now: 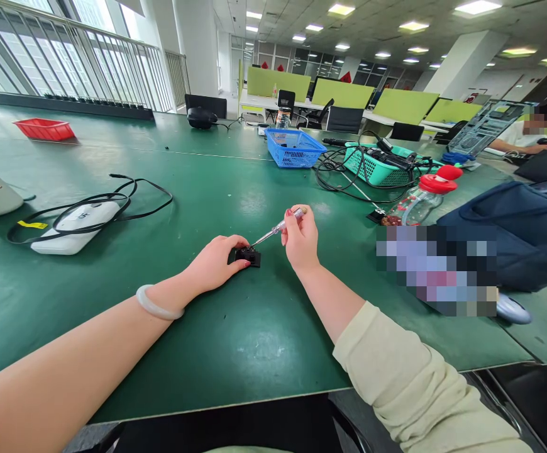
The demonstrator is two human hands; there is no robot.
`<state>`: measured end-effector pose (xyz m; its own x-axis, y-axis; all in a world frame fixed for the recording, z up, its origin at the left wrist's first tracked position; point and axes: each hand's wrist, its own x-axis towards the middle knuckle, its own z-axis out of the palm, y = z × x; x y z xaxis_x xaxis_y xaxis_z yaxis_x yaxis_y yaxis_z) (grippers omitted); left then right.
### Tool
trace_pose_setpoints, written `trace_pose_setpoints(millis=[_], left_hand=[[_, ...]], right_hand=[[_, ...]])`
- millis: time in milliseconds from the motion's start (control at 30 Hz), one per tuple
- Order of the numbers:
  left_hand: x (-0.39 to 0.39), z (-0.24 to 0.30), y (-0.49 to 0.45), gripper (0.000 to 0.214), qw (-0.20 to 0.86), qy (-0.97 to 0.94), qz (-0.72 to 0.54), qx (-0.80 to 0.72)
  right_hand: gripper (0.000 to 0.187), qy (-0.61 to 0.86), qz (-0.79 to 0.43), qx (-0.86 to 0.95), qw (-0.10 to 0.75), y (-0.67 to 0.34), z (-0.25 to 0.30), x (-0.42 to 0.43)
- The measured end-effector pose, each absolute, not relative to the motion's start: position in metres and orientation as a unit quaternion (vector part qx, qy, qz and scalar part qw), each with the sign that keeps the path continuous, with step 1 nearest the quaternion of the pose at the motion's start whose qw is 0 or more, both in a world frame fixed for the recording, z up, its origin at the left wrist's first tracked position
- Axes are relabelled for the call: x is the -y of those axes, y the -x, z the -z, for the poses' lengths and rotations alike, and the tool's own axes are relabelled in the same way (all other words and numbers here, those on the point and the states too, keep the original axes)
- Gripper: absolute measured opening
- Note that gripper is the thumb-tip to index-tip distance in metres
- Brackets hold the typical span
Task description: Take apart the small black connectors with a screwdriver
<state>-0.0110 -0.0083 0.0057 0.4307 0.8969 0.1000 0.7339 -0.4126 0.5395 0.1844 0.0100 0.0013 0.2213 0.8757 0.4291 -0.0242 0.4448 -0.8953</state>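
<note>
On the green tabletop [273,327], my left hand [217,261] grips a small black part [249,255] between thumb and fingers, holding it against the surface. The part's exact kind is too small to make out, and its left side is hidden by the fingers. My right hand [302,238] is closed around the clear handle of a screwdriver [273,231]. The metal shaft slants down to the left, and its tip meets the top of the black part.
Left lie a white device [78,229] with a black cable and a red tray [44,129]. Ahead stand a blue basket [295,149] and a green basket [377,171] with cables. A red-lidded bottle [424,198] and dark blue bag [513,233] are right. Another person [528,135] sits far right.
</note>
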Motion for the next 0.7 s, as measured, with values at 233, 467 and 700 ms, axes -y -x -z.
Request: trace_pose_setpoints(millis=[233, 467, 700], left_hand=[[0.008, -0.007, 0.012, 0.035, 0.240, -0.825, -0.192, -0.474], [0.006, -0.004, 0.015, 0.033, 0.242, -0.833, -0.180, -0.464], [0.007, -0.005, 0.015, 0.037, 0.239, -0.833, -0.170, -0.469]], right_hand=[[0.034, 0.408, -0.407, 0.465, 0.671, -0.183, -0.004, -0.011], [0.025, 0.443, -0.473, 0.401, 0.647, -0.186, -0.002, -0.018], [0.025, 0.470, -0.548, 0.355, 0.594, -0.192, 0.004, -0.027]])
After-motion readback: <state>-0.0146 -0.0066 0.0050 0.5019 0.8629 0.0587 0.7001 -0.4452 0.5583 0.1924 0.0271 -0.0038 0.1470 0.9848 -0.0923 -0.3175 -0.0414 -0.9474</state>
